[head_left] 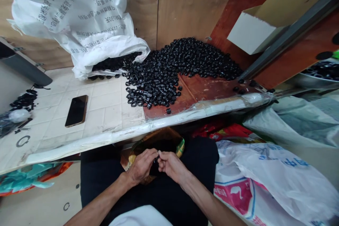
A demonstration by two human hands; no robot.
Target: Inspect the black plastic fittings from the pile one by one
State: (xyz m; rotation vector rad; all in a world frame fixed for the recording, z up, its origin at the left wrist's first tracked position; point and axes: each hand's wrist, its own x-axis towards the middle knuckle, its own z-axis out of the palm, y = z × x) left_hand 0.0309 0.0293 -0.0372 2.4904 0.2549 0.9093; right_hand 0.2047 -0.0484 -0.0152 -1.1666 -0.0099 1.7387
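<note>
Above my lap, my left hand [143, 166] and my right hand [171, 165] meet at the fingertips, both closed in a pinch. A small black part [155, 160] shows between them, mostly covered by the fingers; its exact shape cannot be made out. Beneath the hands an open bag [159, 135] with a brownish inside and a green-yellow edge sits between my knees. On the table ahead lies a big heap of small black rings [156, 81], spilling from the mouth of a white woven sack [92, 21].
A phone [76, 111] lies on the table's left part, with black bits [25, 99] further left. The taped table edge [159, 124] runs in front of my knees. A white carton [251, 30] hangs at right behind a grey post [288, 35]. Plastic sacks [275, 176] fill the right side.
</note>
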